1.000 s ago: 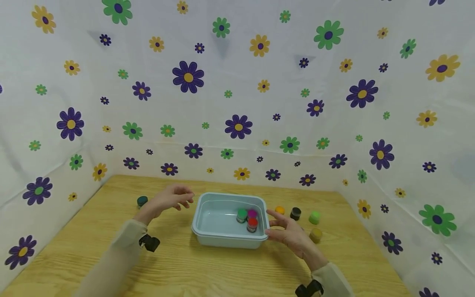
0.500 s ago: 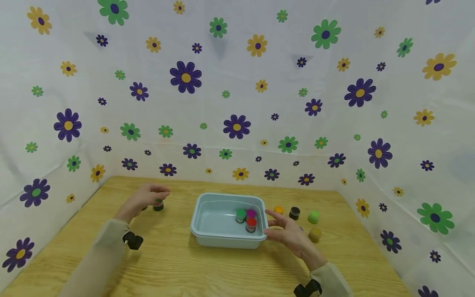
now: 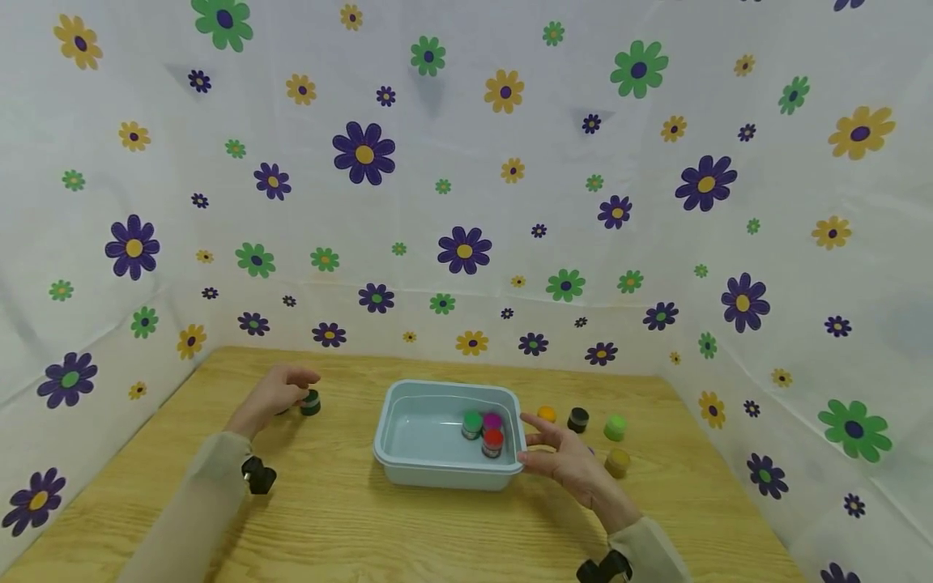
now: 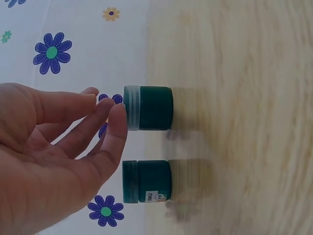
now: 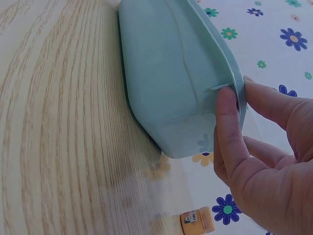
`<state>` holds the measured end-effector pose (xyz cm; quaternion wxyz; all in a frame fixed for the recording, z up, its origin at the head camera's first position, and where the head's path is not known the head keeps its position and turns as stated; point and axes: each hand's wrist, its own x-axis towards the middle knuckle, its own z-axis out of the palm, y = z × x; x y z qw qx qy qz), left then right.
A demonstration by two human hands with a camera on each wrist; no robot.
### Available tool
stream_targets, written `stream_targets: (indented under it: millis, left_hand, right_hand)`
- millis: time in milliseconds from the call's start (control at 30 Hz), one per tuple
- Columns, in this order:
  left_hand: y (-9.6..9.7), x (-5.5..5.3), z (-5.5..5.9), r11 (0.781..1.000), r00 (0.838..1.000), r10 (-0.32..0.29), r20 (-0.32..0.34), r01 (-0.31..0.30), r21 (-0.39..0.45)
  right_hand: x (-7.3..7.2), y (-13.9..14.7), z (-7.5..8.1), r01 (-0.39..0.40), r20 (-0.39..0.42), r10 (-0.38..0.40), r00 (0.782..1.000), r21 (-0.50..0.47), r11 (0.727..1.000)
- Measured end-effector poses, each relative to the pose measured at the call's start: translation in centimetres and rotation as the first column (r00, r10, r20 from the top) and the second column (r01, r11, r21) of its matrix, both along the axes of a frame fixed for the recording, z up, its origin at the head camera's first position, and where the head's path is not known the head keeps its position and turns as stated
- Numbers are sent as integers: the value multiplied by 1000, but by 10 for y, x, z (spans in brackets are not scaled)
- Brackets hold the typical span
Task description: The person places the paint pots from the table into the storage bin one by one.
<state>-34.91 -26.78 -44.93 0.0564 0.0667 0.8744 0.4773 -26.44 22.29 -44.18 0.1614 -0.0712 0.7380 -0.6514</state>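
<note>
My left hand point(image 3: 271, 398) is at two dark green paint jars on the table's left side. In the left wrist view its loosely bent fingers are at the lid of the upper jar point(image 4: 156, 108); whether they touch it I cannot tell. The lower jar point(image 4: 155, 182), with a small label, stands beside it. My right hand point(image 3: 572, 465) pinches the rim of a pale blue plastic basin point(image 3: 452, 474) at its right end, thumb and fingers on either side of the rim point(image 5: 230, 58). Inside the basin are green point(image 3: 472, 424), magenta point(image 3: 492, 423) and red point(image 3: 492, 442) jars.
Right of the basin stand orange point(image 3: 547, 414), black point(image 3: 578, 419), light green point(image 3: 615, 427) and yellow point(image 3: 617, 462) jars. A purple one is mostly hidden behind my right hand. Flower-printed cloth point(image 3: 408, 202) surrounds the wooden table point(image 3: 408, 534).
My left hand has moved left, away from the basin, and lowered to the dark green jars. My right hand has stayed on the basin's rim, and the basin has not moved.
</note>
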Motion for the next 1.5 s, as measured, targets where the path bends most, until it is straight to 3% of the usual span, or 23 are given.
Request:
stream_targets:
  millis: [433, 700, 933, 1300, 1500]
  left_hand:
    - [-3, -1, -6, 997, 999, -48, 11, 48, -57]
    - [-2, -4, -13, 979, 991, -134, 3, 133, -154]
    - [0, -6, -13, 986, 990, -124, 63, 130, -108]
    - [0, -6, -11, 984, 992, -116, 42, 121, -131]
    - [4, -7, -6, 987, 987, -159, 33, 160, -23]
  right_hand:
    - [-1, -1, 0, 3, 5, -3, 1000, 8, 1000]
    - [3, 0, -1, -2, 13, 2, 1000, -6, 1000]
    - [2, 1, -1, -5, -4, 5, 1000, -7, 1000]
    - [-1, 0, -3, -9, -5, 9, 1000, 1, 1000]
    - [0, 1, -2, -15, -10, 15, 1000, 0, 1000]
